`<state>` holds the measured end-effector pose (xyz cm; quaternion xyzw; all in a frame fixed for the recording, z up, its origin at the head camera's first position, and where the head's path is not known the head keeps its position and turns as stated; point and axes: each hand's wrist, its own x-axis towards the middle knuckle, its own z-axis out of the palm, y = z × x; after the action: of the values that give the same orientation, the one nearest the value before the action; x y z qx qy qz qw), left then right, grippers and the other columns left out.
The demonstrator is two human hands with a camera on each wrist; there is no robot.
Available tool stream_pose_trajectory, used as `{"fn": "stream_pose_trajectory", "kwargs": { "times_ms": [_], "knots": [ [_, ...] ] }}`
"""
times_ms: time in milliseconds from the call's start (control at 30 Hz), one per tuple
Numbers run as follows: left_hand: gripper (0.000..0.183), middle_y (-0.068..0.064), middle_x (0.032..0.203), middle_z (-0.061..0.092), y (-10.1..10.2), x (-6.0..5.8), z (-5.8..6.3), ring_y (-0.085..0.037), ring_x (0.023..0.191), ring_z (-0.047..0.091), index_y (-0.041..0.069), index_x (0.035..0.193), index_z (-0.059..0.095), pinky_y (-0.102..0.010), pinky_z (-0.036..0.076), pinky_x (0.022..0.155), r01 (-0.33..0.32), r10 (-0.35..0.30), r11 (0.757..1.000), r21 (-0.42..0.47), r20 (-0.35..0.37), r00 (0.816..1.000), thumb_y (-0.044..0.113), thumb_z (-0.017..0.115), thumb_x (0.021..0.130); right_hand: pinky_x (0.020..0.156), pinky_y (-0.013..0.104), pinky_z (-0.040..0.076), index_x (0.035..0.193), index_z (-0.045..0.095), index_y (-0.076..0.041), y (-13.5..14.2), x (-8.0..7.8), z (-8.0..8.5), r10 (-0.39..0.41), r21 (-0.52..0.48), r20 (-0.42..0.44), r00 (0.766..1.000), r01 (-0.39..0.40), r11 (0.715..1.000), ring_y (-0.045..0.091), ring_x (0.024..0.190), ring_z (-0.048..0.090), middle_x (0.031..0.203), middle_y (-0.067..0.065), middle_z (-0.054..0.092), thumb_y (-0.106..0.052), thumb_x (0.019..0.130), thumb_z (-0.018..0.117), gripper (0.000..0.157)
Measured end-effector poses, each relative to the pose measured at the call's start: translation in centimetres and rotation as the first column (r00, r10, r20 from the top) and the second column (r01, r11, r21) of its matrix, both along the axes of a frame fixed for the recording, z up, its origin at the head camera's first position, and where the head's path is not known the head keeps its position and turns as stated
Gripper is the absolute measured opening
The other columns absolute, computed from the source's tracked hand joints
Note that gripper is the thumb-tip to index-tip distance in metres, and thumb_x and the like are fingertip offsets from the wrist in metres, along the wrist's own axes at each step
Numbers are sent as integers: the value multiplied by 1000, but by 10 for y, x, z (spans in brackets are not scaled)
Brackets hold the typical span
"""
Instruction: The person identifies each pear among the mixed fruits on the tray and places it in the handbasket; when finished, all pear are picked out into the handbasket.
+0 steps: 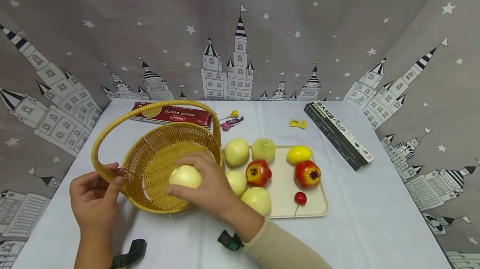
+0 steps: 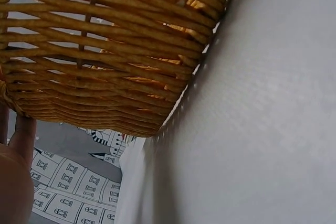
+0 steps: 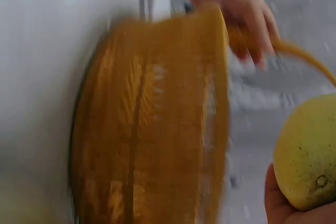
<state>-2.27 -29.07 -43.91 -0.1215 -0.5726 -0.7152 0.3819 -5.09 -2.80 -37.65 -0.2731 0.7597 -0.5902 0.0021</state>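
A yellow wicker basket (image 1: 170, 135) with a tall arched handle stands on the left of the table. My left hand (image 1: 93, 198) grips it where the handle meets the rim; in the left wrist view the fingertips (image 2: 22, 135) show below the woven wall. Over the basket's opening, my right hand (image 1: 208, 183) holds a round pale yellow fruit (image 1: 185, 176) between thumb and fingers. The right wrist view shows dark specks on this fruit (image 3: 310, 153), above the rim. Several similar pale fruits (image 1: 236, 152) lie right of the basket, on and along a cream tray (image 1: 283, 194).
The tray also bears two red pomegranates (image 1: 307, 174), a lemon (image 1: 299, 154) and a red cherry (image 1: 300, 198). Behind the basket lie a red packet (image 1: 176, 114) and lollipops (image 1: 231, 123). A yellow wrapped candy (image 1: 298, 124) and a long black box (image 1: 337, 135) lie at the back right.
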Motion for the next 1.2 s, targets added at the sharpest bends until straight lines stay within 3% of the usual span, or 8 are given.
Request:
{"fn": "stream_pose_trajectory", "kwargs": {
  "times_ms": [100, 233, 400, 633, 933, 1200],
  "knots": [
    [51, -30, 110, 61, -1, 0, 1, -29, 96, 66, -17, 121, 39, -28, 55, 89, 13, -13, 1000, 18, -15, 1000, -28, 61, 77, 73, 12, 51, 116, 62, -24, -39, -1, -7, 28, 62, -40, 999, -25, 998, -3, 103, 51, 117, -17, 54, -46, 79, 78, 46],
    [49, -29, 109, 62, 0, 0, 0, -29, 95, 67, -17, 120, 40, -28, 55, 88, 21, -21, 999, 25, -25, 999, -28, 61, 77, 74, 5, 44, 114, 61, -23, -66, -2, -23, 28, 171, -98, 995, -11, 985, -6, 100, 49, 117, -16, 52, -49, 80, 75, 46],
    [47, -31, 108, 62, 1, -1, -1, -31, 93, 68, -17, 116, 43, -30, 56, 87, 41, -38, 997, 63, -52, 998, -30, 62, 74, 68, 4, 42, 114, 63, -21, -70, -4, -35, 58, 321, -100, 993, -23, 947, -5, 90, 50, 112, -14, 52, -53, 79, 74, 49],
    [44, -33, 106, 62, 0, -2, -2, -33, 91, 68, -19, 111, 47, -34, 57, 85, 44, -36, 994, 102, -73, 997, -31, 62, 72, 69, 5, 39, 111, 63, -25, -71, -5, -36, 100, 491, -136, 986, -21, 871, -4, 88, 50, 110, -14, 52, -57, 76, 74, 49],
    [44, -34, 106, 62, -1, -2, -1, -33, 91, 68, -19, 112, 47, -34, 57, 85, 77, -68, 992, 99, -86, 994, -32, 61, 72, 74, 9, 43, 115, 64, -27, -72, -6, -35, 98, 552, -95, 991, -30, 834, -3, 92, 52, 110, -14, 52, -59, 78, 72, 50],
    [44, -33, 106, 62, -2, -1, 2, -32, 91, 68, -18, 113, 47, -31, 57, 85, 63, -58, 996, 69, -71, 996, -30, 62, 73, 72, 10, 43, 114, 64, -26, -72, -5, -36, 87, 555, -97, 991, -18, 831, -2, 92, 52, 109, -14, 53, -60, 80, 70, 48]
  ]
}}
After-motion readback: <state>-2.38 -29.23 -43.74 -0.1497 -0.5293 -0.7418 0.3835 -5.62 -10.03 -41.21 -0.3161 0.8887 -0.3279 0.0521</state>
